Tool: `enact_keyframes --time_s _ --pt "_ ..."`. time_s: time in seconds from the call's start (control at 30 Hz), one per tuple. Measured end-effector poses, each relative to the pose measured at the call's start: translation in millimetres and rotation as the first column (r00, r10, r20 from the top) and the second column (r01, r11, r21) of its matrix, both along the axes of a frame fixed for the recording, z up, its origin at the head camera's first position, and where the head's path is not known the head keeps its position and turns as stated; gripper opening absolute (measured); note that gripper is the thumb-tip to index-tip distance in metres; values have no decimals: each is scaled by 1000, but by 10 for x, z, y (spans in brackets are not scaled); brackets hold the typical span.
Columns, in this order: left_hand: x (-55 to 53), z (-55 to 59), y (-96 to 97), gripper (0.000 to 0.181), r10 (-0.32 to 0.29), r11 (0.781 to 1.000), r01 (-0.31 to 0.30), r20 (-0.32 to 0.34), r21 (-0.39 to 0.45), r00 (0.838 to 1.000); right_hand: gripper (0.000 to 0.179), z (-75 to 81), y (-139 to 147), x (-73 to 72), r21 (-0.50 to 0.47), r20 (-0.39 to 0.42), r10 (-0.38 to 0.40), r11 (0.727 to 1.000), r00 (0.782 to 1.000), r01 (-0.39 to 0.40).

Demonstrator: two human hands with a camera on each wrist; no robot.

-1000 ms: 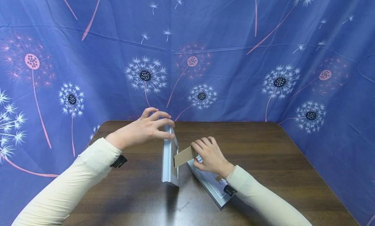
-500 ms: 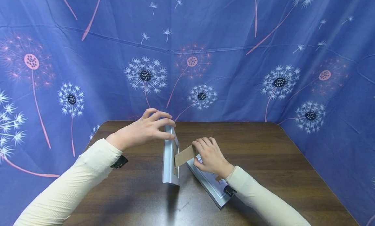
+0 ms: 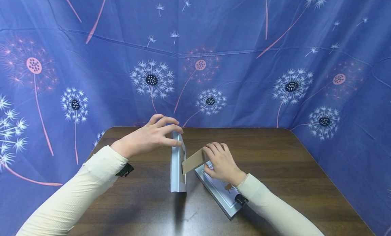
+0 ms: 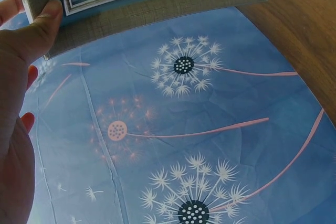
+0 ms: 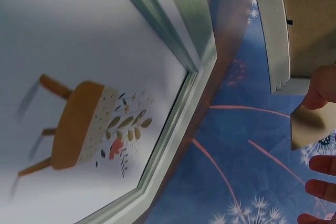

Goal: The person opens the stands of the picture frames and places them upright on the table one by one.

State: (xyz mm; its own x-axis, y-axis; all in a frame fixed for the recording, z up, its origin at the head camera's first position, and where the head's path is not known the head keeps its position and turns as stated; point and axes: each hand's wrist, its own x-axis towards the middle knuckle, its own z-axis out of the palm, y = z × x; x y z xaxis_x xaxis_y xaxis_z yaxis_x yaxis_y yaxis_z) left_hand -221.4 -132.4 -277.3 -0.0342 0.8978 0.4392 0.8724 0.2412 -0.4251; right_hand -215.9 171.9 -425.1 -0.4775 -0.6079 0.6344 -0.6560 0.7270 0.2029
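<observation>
My left hand point(image 3: 149, 135) grips the upper edge of a silvery picture frame point(image 3: 175, 164) that stands upright on the table, its brown back turned to the right. In the left wrist view the thumb lies on the frame's front moulding point(image 4: 157, 35). My right hand point(image 3: 224, 164) pinches the end of the brown easel stand point(image 3: 193, 160), which sticks out at an angle from the frame's back. The right wrist view shows the thumb on this stand and the brown backing board point(image 5: 312, 19) behind it.
A second picture frame point(image 3: 212, 195) lies face up under my right forearm, its picture showing a stool with a leafy print point(image 5: 79, 124). The dark wooden table point(image 3: 259, 144) ends at a blue dandelion-print cloth point(image 3: 244, 76) behind and at the sides.
My right hand has shifted slightly right with the end of the easel stand. The left hand and the upright picture frame have barely moved.
</observation>
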Motion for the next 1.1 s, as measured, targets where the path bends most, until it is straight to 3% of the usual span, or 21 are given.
enact_keyframes --time_s 0.63,1.1 --pt "27 10 -34 52 32 999 -32 2 4 999 51 -63 167 -41 -12 -16 -14 1000 1000 14" --pt "27 1 -58 55 47 999 -47 2 16 999 49 -118 398 -37 -12 26 -64 998 998 64"
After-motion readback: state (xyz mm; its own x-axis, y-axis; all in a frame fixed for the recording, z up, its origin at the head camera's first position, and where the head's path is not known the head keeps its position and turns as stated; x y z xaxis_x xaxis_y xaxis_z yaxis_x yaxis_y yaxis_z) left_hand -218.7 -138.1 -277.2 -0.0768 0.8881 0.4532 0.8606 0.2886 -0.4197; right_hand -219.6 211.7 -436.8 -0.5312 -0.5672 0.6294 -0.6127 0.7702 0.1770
